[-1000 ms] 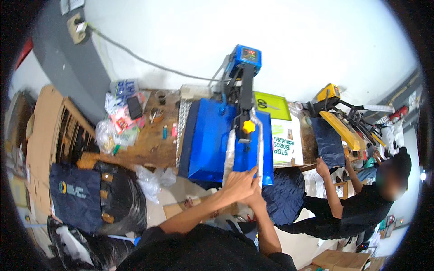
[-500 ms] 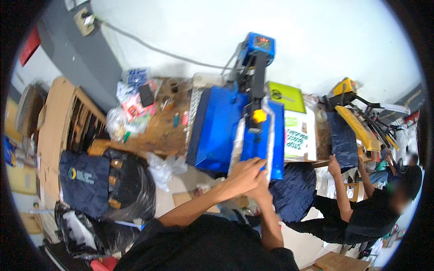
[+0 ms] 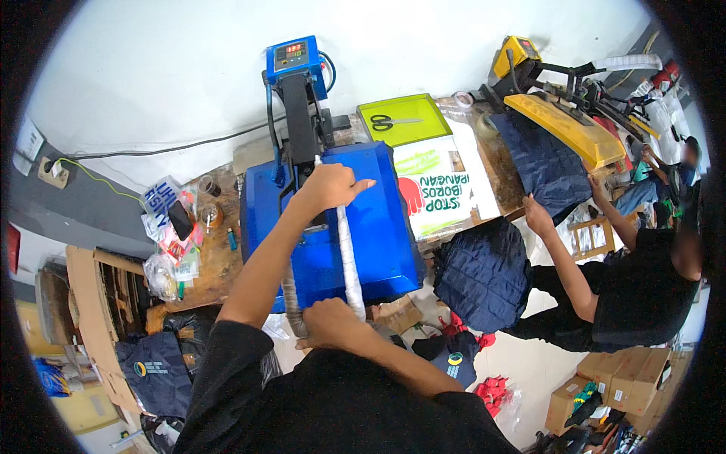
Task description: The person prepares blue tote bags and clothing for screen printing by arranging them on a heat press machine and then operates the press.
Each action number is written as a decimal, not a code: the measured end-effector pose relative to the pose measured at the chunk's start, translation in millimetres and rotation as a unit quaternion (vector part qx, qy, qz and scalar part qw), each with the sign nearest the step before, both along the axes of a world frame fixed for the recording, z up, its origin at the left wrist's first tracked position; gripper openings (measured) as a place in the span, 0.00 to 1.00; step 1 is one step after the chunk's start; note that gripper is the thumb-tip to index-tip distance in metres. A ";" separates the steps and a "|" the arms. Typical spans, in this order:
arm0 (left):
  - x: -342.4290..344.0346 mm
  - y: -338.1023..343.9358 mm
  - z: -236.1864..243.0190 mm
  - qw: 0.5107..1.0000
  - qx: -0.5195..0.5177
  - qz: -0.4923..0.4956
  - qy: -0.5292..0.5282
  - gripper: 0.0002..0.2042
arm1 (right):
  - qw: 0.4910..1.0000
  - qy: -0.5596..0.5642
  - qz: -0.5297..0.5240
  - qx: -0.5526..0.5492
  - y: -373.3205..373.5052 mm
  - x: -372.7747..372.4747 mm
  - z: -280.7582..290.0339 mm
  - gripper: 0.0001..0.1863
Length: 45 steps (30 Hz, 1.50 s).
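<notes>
A blue heat press [image 3: 378, 227] stands on a wooden table, with a blue control box [image 3: 293, 57] on top of its black arm. Its looped lever handle [image 3: 349, 261], wrapped in pale tape, runs toward me over the blue top plate. My left hand [image 3: 330, 189] is curled around the far part of the handle near the black arm, one finger pointing right. At the near end of the handle my right hand [image 3: 330, 322] grips the loop, just past the plate's front edge.
A co-worker in black [image 3: 643, 287] at the right holds dark blue fabric [image 3: 484, 272] by a yellow heat press [image 3: 567, 121]. A green tray with scissors [image 3: 401, 121] and a printed sheet [image 3: 439, 189] lie beside my press. Clutter [image 3: 181, 234], bags and cardboard boxes [image 3: 620, 378] surround the table.
Both hands were together at the handle's near end. My left hand has moved up the handle toward the press arm, and the press now fills more of the view.
</notes>
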<state>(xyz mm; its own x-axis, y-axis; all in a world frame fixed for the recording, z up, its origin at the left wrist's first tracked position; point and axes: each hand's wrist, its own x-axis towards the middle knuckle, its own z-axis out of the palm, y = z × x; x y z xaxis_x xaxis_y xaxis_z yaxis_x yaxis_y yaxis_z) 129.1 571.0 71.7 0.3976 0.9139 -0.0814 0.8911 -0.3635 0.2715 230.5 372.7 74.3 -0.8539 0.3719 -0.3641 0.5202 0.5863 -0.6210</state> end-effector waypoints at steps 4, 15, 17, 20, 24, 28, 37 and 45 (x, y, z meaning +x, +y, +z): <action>10.6 -2.2 6.8 0.993 -0.045 0.051 -0.095 0.35 | 0.999 -0.004 0.023 -0.039 9.9 2.9 -7.9 0.28; 8.9 -1.7 17.6 0.999 0.007 0.045 -0.030 0.35 | 0.999 0.028 -0.023 -0.033 1.6 2.7 9.8 0.23; 9.9 0.8 23.2 0.998 -0.006 0.058 -0.031 0.35 | 0.999 -0.009 -0.009 -0.050 5.3 0.1 21.8 0.25; 11.3 -2.2 31.6 0.998 -0.014 0.057 -0.033 0.36 | 0.996 -0.055 0.003 -0.074 10.3 -0.4 50.2 0.27; 9.9 -5.9 39.7 0.995 -0.050 0.041 -0.082 0.36 | 0.995 -0.082 0.018 -0.048 6.1 -3.9 70.0 0.30; -9.5 -42.3 61.3 0.961 -0.001 0.066 -0.267 0.25 | 0.999 -0.043 0.011 0.029 -11.8 -6.3 91.9 0.34; -206.6 -303.8 99.0 0.867 0.112 0.156 -0.461 0.18 | 0.979 -0.146 -0.097 0.106 -25.7 -10.8 93.5 0.40; -325.6 -700.4 -172.0 0.595 0.043 0.648 -0.474 0.15 | 0.954 -0.164 -0.199 0.154 -55.8 -30.3 124.8 0.35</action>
<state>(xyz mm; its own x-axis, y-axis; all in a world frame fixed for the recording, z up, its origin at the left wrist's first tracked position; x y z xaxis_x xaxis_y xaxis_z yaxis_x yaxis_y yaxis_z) -196.5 -129.4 -100.4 -0.8150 0.4878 -0.3129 -0.1004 0.4129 0.9052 200.2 316.9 199.1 -0.4827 0.7750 -0.4078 0.8757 0.4313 -0.2168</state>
